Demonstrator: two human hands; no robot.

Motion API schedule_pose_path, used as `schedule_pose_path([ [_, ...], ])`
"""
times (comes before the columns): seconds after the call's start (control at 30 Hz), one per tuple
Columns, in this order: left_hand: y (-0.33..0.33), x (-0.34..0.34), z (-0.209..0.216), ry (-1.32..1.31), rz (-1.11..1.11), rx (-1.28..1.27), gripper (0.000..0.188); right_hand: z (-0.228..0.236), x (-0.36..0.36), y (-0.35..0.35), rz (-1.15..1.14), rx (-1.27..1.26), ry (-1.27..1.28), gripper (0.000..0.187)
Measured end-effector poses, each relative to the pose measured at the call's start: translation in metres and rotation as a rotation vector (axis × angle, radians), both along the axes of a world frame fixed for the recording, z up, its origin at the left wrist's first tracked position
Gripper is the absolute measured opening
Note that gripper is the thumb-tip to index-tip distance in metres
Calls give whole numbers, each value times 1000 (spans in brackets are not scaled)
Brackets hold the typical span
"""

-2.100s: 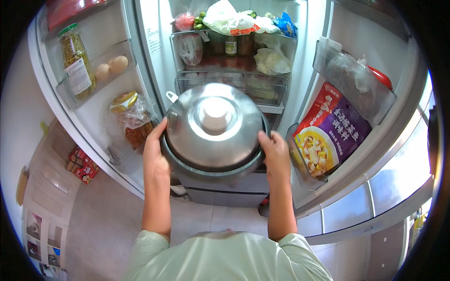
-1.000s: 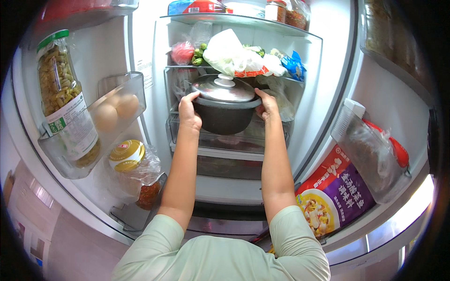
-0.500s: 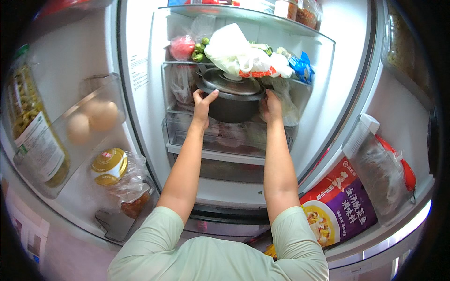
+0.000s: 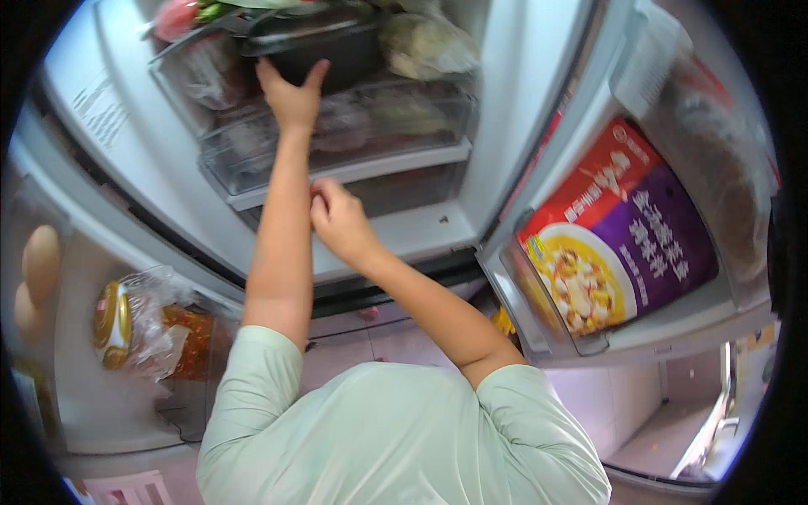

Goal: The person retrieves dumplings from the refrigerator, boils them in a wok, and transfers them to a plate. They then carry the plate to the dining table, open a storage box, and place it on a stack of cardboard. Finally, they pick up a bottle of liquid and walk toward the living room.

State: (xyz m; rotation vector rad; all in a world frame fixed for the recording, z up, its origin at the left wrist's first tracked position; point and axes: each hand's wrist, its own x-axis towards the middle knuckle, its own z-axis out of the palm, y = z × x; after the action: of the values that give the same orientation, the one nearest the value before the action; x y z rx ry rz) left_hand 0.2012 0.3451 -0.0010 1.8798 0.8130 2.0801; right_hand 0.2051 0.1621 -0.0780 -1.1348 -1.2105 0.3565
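Note:
A dark pot (image 4: 349, 57) with a lid sits on a refrigerator shelf, its upper part cut off by the top of the view. My left hand (image 4: 293, 99) reaches up to its front side, thumb and a finger spread apart against the dark wall. Lower down, my right hand (image 4: 341, 223) is beside my left forearm, with curled fingers and nothing visible in them. Whether it touches the forearm I cannot tell. Right of the pot lies a clear bag of pale vegetables (image 4: 427, 46); to its left hangs another plastic bag (image 4: 210, 76).
Below the pot is a clear drawer (image 4: 337, 139) with food inside. The left door holds eggs (image 4: 40, 261), a gold-lidded jar (image 4: 112, 324) and a bagged reddish food (image 4: 187, 341). A red and purple food packet (image 4: 619, 231) stands in the right door's shelf (image 4: 539, 316).
My right hand has left the pot's right side and come down beside my left forearm. My left hand stays at the pot, now at its front. The view has tilted and turned.

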Motion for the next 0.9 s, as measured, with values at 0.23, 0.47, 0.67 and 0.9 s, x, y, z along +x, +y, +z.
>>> schedule_pose_path([
  [0.23, -8, 6, -10, -139, -16, -44, 78, -150, 78, -39, -260, -480, -378, 19],
  [0.47, -249, -7, -107, 68, -451, -128, 13, -209, 170, -16, -705, -577, -544, 22],
  [0.67, -348, -108, -185, 358, -737, -605, 17, -203, 175, 8, -582, -1041, -999, 18],
  [0.9, -447, -274, -161, -222, -53, -384, 15, -229, 195, 17, -565, -961, -1297, 17],
])
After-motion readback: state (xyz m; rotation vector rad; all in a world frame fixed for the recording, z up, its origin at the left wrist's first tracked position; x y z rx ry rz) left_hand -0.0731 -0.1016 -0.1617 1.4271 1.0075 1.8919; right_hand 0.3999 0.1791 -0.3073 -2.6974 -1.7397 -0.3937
